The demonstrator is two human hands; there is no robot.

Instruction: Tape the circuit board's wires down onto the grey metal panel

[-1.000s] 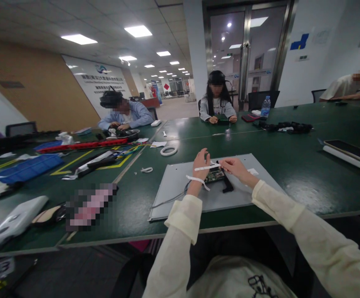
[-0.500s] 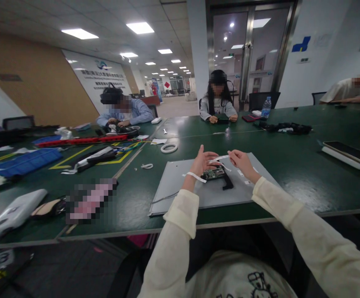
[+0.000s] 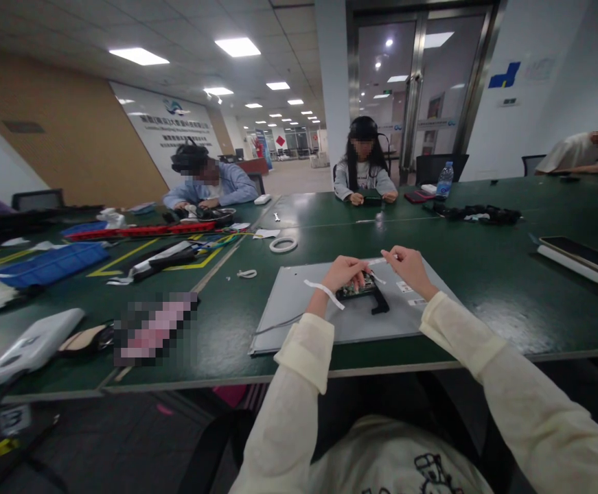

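My left hand point(image 3: 346, 272) bends over a green circuit board point(image 3: 353, 288) in a black frame point(image 3: 380, 302), its fingers drawn together at one end of a white tape strip point(image 3: 377, 261). To its right, my right hand point(image 3: 408, 266) is closed in a pinch at the strip's other end. The strip is short and partly hidden by the fingers. Another white strip point(image 3: 324, 293) is wrapped loosely about my left wrist. Board and frame lie on a flat grey panel point(image 3: 309, 329) with white labels at its right.
A white tape roll point(image 3: 283, 245) and a small looped band point(image 3: 247, 274) lie left of the panel. Farther left are a blue tray point(image 3: 51, 264) and a white device point(image 3: 31, 346). A phone point(image 3: 587, 254) rests at right. Two people with headsets sit across the table.
My left hand has turned from spread, with the thumb up, to fingers bent down and drawn in over the board. My right hand keeps its pinch in nearly the same place.
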